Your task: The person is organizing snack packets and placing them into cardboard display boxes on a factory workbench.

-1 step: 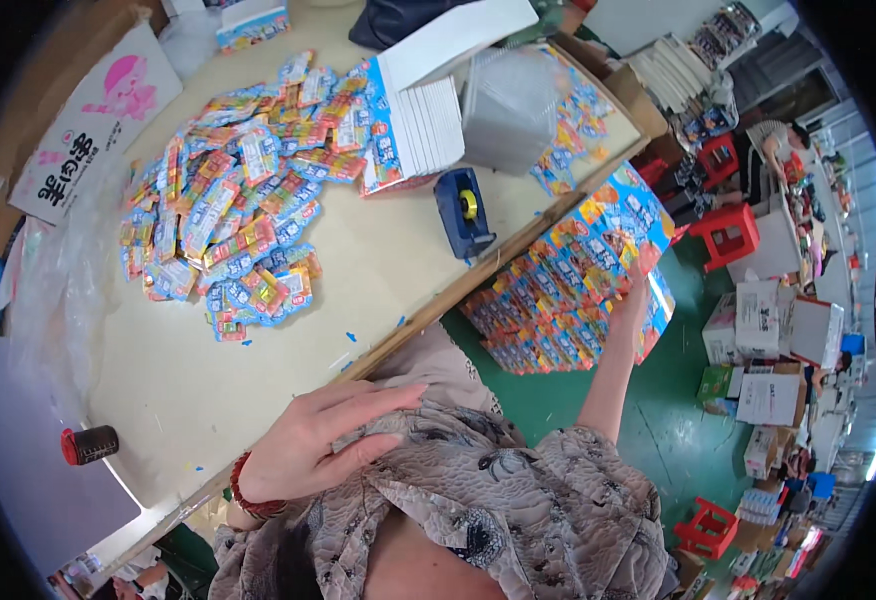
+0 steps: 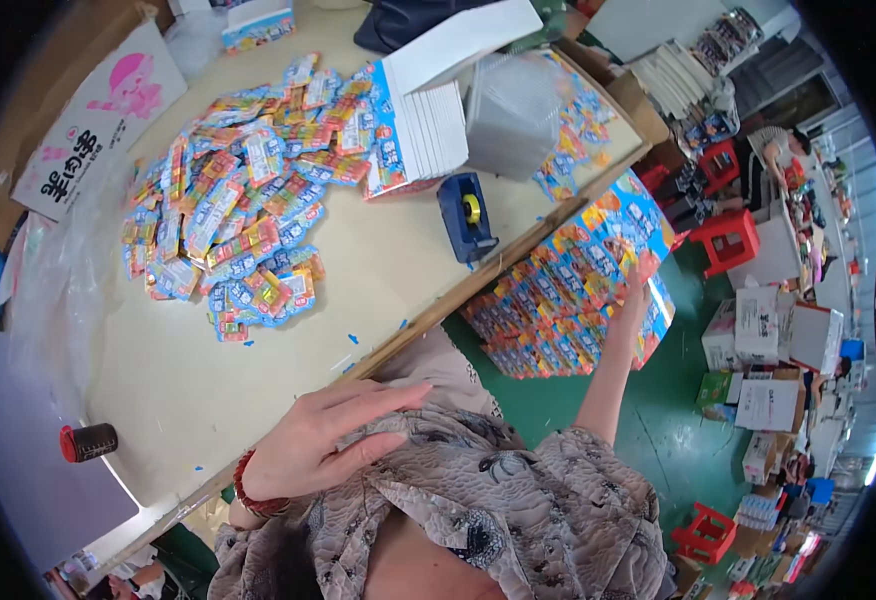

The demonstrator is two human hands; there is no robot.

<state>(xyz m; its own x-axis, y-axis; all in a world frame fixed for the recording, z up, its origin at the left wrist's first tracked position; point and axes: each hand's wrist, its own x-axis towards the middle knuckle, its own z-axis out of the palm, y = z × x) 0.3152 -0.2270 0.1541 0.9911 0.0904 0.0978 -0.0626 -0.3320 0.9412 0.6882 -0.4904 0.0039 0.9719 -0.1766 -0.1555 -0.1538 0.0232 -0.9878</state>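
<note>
My left hand [image 2: 343,430], a red bracelet at its wrist, lies over my lap by the table edge. Its fingers are stretched out and hold nothing. My right hand [image 2: 635,290] reaches down beyond the table and rests on a stack of colourful printed packaging [image 2: 558,290], blue and orange, beside the table. The fingers of this hand lie extended against the surface; its underside is hidden. On the table spreads a heap of small blue, red and yellow candy-like packs [image 2: 243,190]. Beside the heap is an open blue and white carton [image 2: 428,130] with white dividers or cards inside.
A blue tape dispenser [image 2: 468,215] stands near the wooden table edge [image 2: 438,310], by a clear plastic bin [image 2: 513,115]. A dark cylinder with a red cap [image 2: 89,443] lies at left. Red stools [image 2: 725,240], stacked boxes [image 2: 758,330] and another person [image 2: 780,155] are to the right.
</note>
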